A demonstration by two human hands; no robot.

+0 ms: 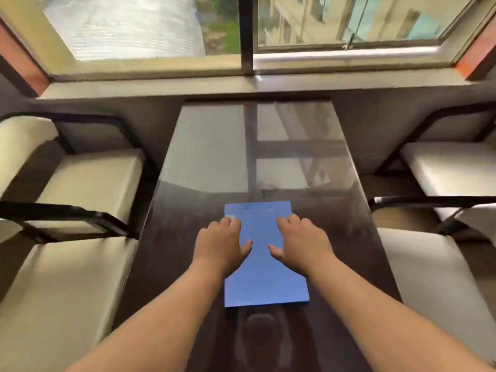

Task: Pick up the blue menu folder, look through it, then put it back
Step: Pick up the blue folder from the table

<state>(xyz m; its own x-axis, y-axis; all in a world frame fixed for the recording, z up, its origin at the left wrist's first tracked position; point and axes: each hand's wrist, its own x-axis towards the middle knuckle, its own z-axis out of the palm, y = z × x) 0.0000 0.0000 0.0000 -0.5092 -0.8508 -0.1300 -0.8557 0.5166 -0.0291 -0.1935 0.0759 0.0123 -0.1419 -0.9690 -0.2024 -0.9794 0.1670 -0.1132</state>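
The blue menu folder (264,275) lies closed and flat on the dark glossy table (177,253), near its front edge. My left hand (221,244) rests palm down over the folder's left edge, fingers curled onto the upper left part. Over the right edge sits my right hand (302,241), also palm down, thumb pointing inward. Both hands touch or hover just above the cover; I cannot see a grip under either edge.
Cream cushioned seats with black frames flank the table, two on the left (88,181) and two on the right (451,167). A window sill (241,84) and large window run along the far end of the table.
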